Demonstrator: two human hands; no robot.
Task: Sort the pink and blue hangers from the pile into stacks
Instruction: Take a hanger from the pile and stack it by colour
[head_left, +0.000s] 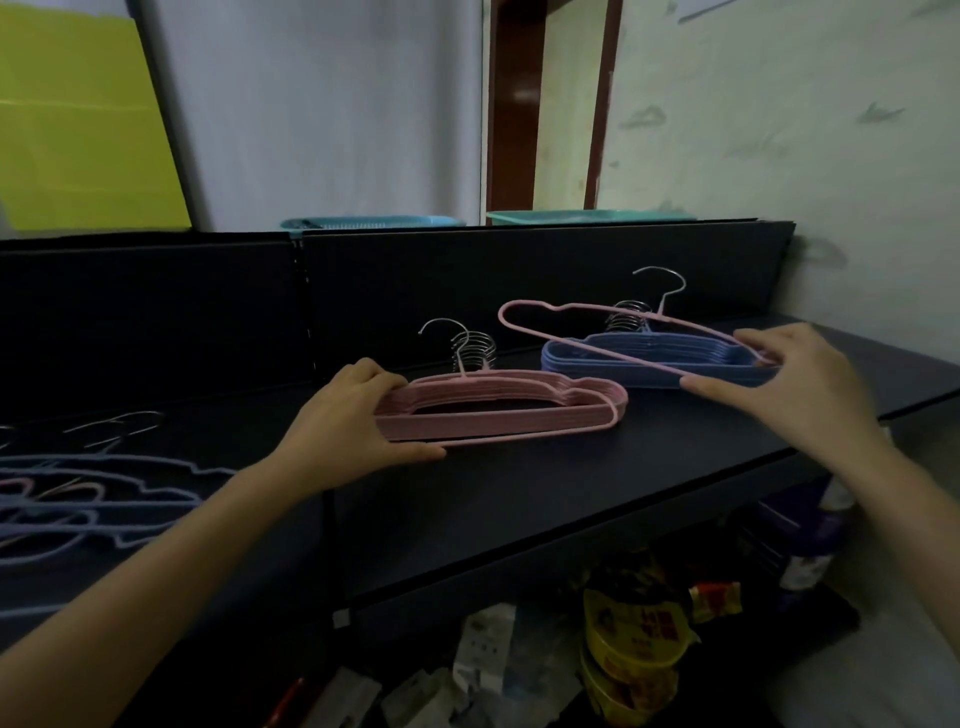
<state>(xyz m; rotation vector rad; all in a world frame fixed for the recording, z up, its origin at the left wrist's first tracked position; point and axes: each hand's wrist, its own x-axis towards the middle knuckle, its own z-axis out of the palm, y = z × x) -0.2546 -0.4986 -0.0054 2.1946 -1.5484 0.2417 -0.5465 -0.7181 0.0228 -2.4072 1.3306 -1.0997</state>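
Note:
A stack of pink hangers (498, 410) lies on the dark shelf (519, 493), with my left hand (348, 421) gripping its left end. To the right sits a stack of blue hangers (649, 364). A single pink hanger (576, 338) rests tilted on top of the blue stack, and my right hand (779, 379) holds its right end with fingers around the tip. A loose pile of mostly blue hangers (93, 499) with a few pink ones lies at the far left.
A dark back panel (467, 291) rises behind the shelf, with two teal baskets (587, 217) beyond it. Below the shelf's front edge are yellow food tubs (634, 649), packets and a purple bottle (810, 540).

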